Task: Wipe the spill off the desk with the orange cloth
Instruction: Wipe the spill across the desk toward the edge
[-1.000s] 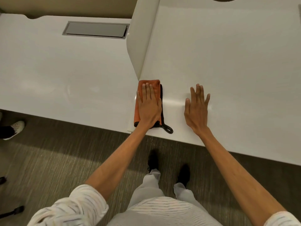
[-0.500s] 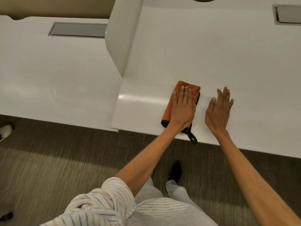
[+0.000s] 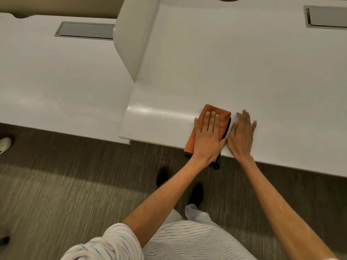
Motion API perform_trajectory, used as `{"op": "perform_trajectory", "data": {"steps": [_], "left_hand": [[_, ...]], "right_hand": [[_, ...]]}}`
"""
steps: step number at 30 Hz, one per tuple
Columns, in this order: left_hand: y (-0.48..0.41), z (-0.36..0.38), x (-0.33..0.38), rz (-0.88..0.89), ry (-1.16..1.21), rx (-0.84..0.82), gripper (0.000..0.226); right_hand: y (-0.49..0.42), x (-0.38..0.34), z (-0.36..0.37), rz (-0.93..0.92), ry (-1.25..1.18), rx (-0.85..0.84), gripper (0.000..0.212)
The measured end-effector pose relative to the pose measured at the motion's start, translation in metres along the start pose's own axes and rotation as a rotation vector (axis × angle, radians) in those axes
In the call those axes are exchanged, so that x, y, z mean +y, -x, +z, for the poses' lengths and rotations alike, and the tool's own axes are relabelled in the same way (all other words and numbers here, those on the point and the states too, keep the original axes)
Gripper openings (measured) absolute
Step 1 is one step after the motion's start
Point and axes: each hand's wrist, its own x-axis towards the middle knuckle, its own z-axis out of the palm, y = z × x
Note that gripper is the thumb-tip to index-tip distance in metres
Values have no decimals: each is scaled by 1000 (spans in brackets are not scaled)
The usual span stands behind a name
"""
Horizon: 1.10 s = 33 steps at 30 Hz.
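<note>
A folded orange cloth (image 3: 223,114) with a black underside and a black loop lies at the front edge of the white desk (image 3: 225,62), its near end hanging slightly over the edge. My left hand (image 3: 207,136) presses flat on the cloth, fingers together and pointing away from me. Just right of the cloth, my right hand (image 3: 241,135) lies flat on the bare desk, fingers slightly spread, its thumb nearly touching my left hand. I can make out no spill on the glossy surface.
A white divider panel (image 3: 131,40) rises at the desk's left side, with a second white desk (image 3: 56,81) beyond it. Grey cable hatches (image 3: 84,30) (image 3: 326,17) sit at the back of each desk. Someone's white shoe (image 3: 4,144) shows at far left.
My left hand has slid the cloth to the right along the desk's front edge, away from the divider, until it lies next to my right hand. The cloth's near end now overhangs the edge.
</note>
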Motion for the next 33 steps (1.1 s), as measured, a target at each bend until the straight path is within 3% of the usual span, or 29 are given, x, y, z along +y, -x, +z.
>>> {"op": "perform_trajectory", "data": {"steps": [9,20,29,33], "left_hand": [[-15,-20,-73,-131,33,86,62],[-6,-55,-199,-360,69,134,60],[-19,-55,-273,-129,197,137,70],[-38,-67,-296,-151,383,135,81]], "right_hand": [[12,-14,16,-137,60,-44,43],[4,-109,54,-317,27,-157,44],[-2,-182,94,-321,47,-293,49],[-5,-204,111,-327,81,-290,49]]}}
